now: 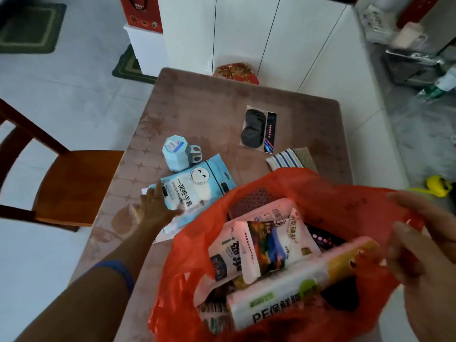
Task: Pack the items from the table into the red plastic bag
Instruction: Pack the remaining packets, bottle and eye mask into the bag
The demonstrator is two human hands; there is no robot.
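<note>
Brown patterned desk (222,99): left hand (153,206) fingers spread over pale blue glove packet (195,186), pinch its edge, lift clear, drop into red plastic bag (333,193) held wide by right hand (424,255) gripping rim.

red plastic bag (320,193) is thin, crinkly, kinda see-through. Glove packet (195,191) beside it looks glossy film. Surface (197,107) cover is matte embossed cloth. Chair (74,183) left of it is polished wood.

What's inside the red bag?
The red bag holds a long box of PE wrap at the front, with white packets behind it. Something dark lies underneath, too covered to name. The right hand holds the bag open.
</note>
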